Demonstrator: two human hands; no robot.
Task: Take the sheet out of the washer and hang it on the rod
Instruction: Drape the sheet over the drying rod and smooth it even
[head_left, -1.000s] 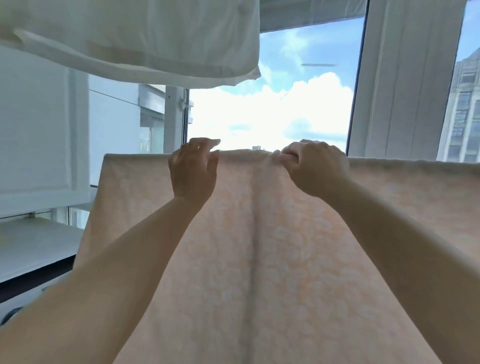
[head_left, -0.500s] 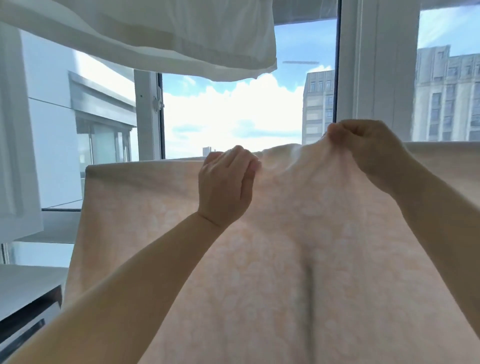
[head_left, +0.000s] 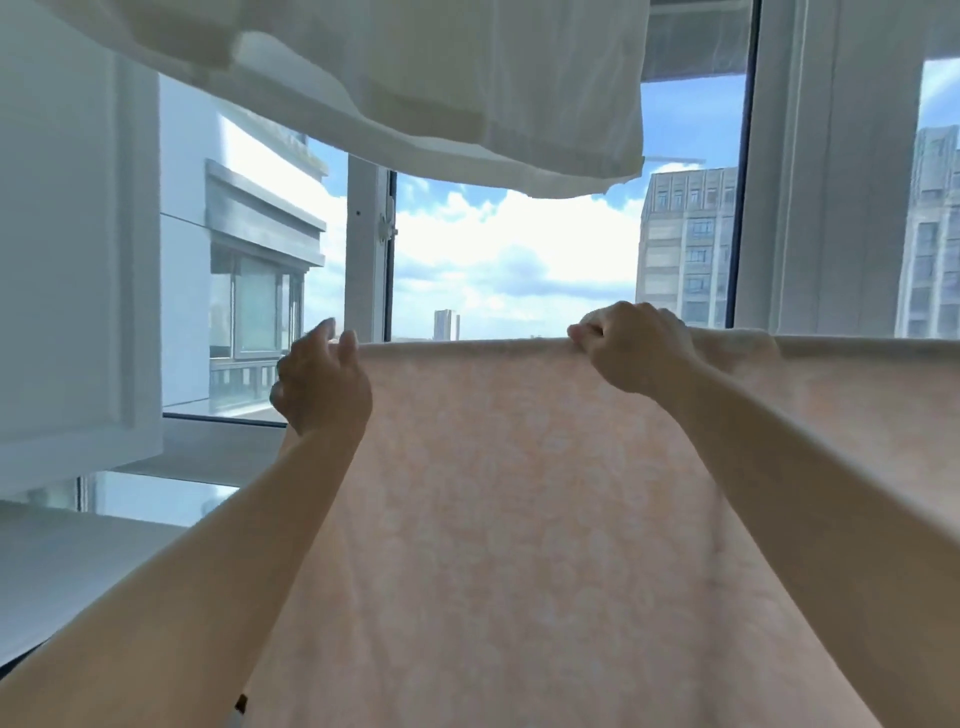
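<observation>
A pale peach sheet (head_left: 519, 519) with a faint white pattern hangs spread out in front of me, its top edge running level across the view. The rod under that edge is hidden by the cloth. My left hand (head_left: 319, 382) grips the sheet's upper left corner, fingers curled round the edge. My right hand (head_left: 631, 345) pinches the top edge further right, knuckles up. The sheet continues past my right hand to the frame's right side.
A white cloth (head_left: 415, 78) hangs overhead across the top. A white cabinet (head_left: 67, 260) stands at the left above a white counter (head_left: 62, 561). Behind the sheet are window frames (head_left: 826, 182) with sky and buildings outside.
My left hand has slid left along the top edge to the sheet's corner. My right hand dropped slightly and the raised fold flattened, leaving the edge straight. The view turned left.
</observation>
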